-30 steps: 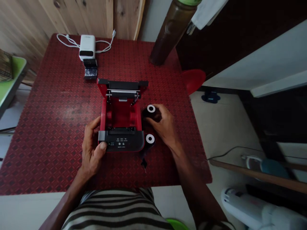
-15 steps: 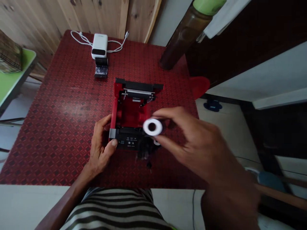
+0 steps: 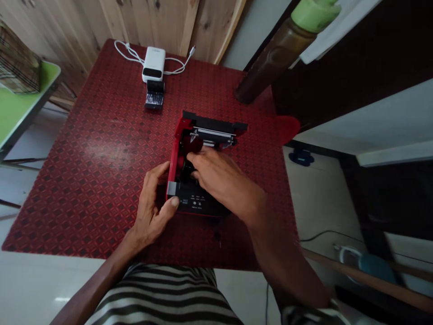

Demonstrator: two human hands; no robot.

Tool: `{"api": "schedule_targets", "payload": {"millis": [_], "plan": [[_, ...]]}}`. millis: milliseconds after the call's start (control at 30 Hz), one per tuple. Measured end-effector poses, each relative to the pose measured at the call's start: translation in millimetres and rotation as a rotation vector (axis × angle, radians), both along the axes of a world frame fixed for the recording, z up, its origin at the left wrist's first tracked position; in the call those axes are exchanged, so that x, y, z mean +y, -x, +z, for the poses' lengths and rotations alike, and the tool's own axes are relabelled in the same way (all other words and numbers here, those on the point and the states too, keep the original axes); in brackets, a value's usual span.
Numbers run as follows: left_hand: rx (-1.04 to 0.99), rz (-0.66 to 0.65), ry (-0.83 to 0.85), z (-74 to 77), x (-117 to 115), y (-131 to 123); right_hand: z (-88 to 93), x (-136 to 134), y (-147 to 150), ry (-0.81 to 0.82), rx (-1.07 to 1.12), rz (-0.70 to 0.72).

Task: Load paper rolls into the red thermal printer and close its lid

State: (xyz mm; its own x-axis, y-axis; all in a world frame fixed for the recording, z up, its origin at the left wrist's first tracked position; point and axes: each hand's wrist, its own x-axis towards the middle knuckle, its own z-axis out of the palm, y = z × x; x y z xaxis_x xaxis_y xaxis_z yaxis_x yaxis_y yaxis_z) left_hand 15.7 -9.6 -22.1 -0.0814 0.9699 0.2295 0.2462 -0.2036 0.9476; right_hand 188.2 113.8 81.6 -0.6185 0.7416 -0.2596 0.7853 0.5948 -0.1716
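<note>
A red and black label printer (image 3: 173, 158) stands on the table with its lid (image 3: 216, 124) raised. My left hand (image 3: 150, 205) is wrapped round its front left corner, the thumb on the black front panel (image 3: 192, 203). Into the printer's bay reaches my right hand (image 3: 216, 174), fingers bent together round a dark roll (image 3: 187, 168). Most of that roll is hidden by the fingers and the printer's wall.
A white power bank (image 3: 154, 63) with a white cable lies at the table's back, a black strip with white marks (image 3: 154, 95) before it. A tall brown bottle (image 3: 270, 63) with a green cap stands at the back right. The table's (image 3: 84, 180) cover is red and patterned.
My right hand has carried the roll, with its white end, from above the printer's right side down and left into the bay. My left hand still grips the printer. The view has shifted slightly.
</note>
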Motion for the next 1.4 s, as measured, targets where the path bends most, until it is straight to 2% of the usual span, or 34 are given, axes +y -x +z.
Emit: {"api": "schedule_targets", "payload": {"millis": [67,300,400,500,633,733,900,967,1033,1167,1300,1400], "plan": [[0.009,-0.004,-0.003,-0.3,-0.2,0.3,-4.6,5.3,1.5,0.044,-0.001,0.012],[-0.008,0.005,0.019,3.7,0.8,-0.9,-21.0,3.9,-8.5,0.02,0.182,-0.008],[-0.023,0.009,0.049,4.8,0.9,-1.3,-16.4,0.4,-22.0,0.009,0.314,0.028],[-0.041,0.008,0.076,6.5,-0.9,-0.3,-5.6,-4.6,-36.5,0.007,0.466,0.123],[-0.094,0.01,0.127,16.8,0.4,3.4,2.7,-9.2,-42.1,0.031,0.518,0.189],[-0.097,0.078,0.079,31.8,18.6,6.7,0.5,-12.3,-39.2,-0.023,0.524,0.192],[-0.045,0.14,-0.132,59.4,84.0,6.8,-5.0,-32.9,-40.8,-0.273,0.584,0.115],[-0.028,0.134,-0.131,67.9,104.8,4.1,-7.1,-45.9,-41.9,-0.363,0.598,0.084],[-0.033,0.13,-0.102,73.5,112.7,0.9,-10.1,-59.0,-41.9,-0.455,0.598,0.06],[-0.048,0.142,-0.075,72.2,93.1,-1.4,-19.4,-80.3,-40.5,-0.622,0.568,0.013],[-0.155,0.169,0.033,54.2,61.1,1.1,-30.2,-90.6,-40.1,-0.733,0.563,-0.06],[-0.254,0.147,0.185,39.0,46.8,2.5,-35.3,-90.8,-40.2,-0.708,0.583,-0.071]]}}
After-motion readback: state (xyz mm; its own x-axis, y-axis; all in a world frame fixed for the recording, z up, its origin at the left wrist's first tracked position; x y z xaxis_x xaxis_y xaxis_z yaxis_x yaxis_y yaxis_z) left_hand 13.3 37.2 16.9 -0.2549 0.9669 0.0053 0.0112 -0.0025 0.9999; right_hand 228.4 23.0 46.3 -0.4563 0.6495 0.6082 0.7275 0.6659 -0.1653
